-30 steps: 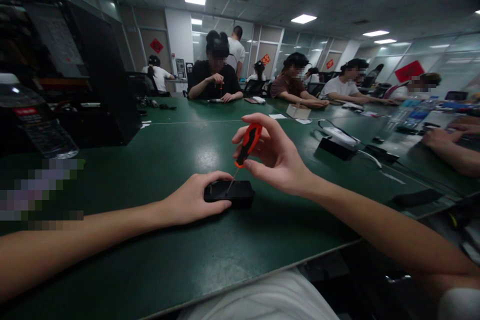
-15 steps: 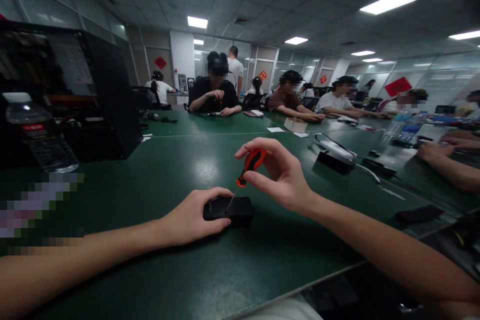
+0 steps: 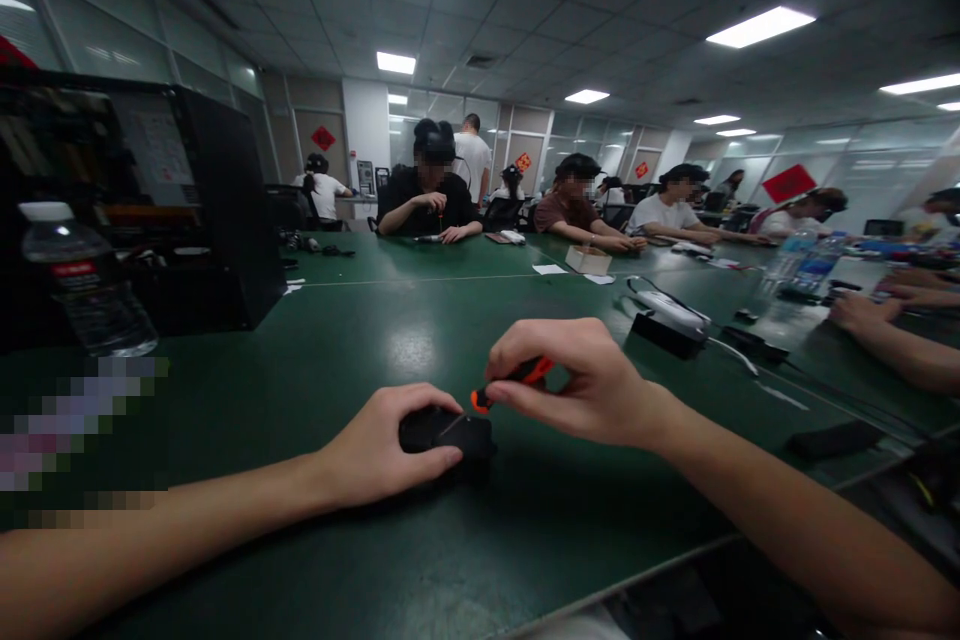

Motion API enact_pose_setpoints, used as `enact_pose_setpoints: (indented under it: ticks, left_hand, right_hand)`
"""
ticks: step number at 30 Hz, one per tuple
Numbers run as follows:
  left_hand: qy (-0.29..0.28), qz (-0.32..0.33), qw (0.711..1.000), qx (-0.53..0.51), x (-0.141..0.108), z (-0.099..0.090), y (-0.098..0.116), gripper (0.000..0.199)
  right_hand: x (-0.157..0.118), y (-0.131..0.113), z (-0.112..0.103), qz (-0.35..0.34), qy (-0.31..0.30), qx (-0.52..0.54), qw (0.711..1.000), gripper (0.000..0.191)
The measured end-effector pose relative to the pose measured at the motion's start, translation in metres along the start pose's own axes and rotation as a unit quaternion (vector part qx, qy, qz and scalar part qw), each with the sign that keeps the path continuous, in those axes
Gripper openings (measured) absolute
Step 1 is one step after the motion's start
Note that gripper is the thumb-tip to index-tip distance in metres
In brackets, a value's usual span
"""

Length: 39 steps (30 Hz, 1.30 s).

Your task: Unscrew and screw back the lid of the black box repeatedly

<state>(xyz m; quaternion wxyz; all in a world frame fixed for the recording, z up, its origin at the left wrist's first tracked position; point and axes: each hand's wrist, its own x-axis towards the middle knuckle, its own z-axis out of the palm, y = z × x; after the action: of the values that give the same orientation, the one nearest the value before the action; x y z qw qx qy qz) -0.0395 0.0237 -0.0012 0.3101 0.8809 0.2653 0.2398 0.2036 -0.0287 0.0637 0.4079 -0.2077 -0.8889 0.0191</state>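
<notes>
A small black box-shaped device (image 3: 469,442) lies on the green table (image 3: 360,560), in front of me. Thumb and fingers of my left hand (image 3: 386,440) grip its left end from both sides. My right hand (image 3: 577,385) is closed round an orange and black screwdriver (image 3: 481,398), just to the right of and above the device. The screwdriver is tilted low, its thin shaft pointing down and left over the device's top. Whether the tip touches the surface is too small to tell.
A water bottle (image 3: 86,280) and a black open-sided case (image 3: 217,210) stand at the left. Right of my right hand lie a white device with a cable (image 3: 671,312) and a black block (image 3: 836,438). Several people sit round the table; a person's hands (image 3: 862,310) rest at the right.
My right hand has moved down and slightly right, and the screwdriver has tipped from steep to nearly flat. The device sits slightly further left in view, still in my left hand.
</notes>
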Motion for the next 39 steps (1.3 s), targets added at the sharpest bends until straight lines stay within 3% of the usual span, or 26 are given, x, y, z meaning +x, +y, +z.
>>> enact_pose_setpoints:
  ticks: [6, 9, 17, 34, 39]
  left_hand:
    - [-0.016, 0.001, 1.0, 0.001, 0.001, 0.0, -0.003, 0.034]
    - [-0.017, 0.0, 1.0, 0.008, 0.002, 0.001, -0.005, 0.032]
    - [-0.029, -0.012, 0.999, 0.01, 0.002, -0.002, -0.005, 0.033]
    - [-0.021, 0.008, 1.0, 0.016, 0.003, 0.001, -0.009, 0.033]
    - [-0.016, 0.014, 1.0, 0.017, 0.002, 0.002, -0.011, 0.033]
  right_hand:
    - [-0.011, -0.016, -0.019, 0.083, -0.218, -0.079, 0.969, 0.02]
    - [-0.026, -0.021, -0.028, 0.122, -0.274, -0.116, 0.947, 0.026]
    - [-0.063, -0.029, -0.057, 0.135, -0.234, -0.15, 0.951, 0.026]
    - [-0.067, -0.024, -0.047, 0.124, -0.249, -0.132, 0.951, 0.025]
    - [-0.067, -0.023, -0.042, 0.117, -0.28, -0.134, 0.943, 0.025]
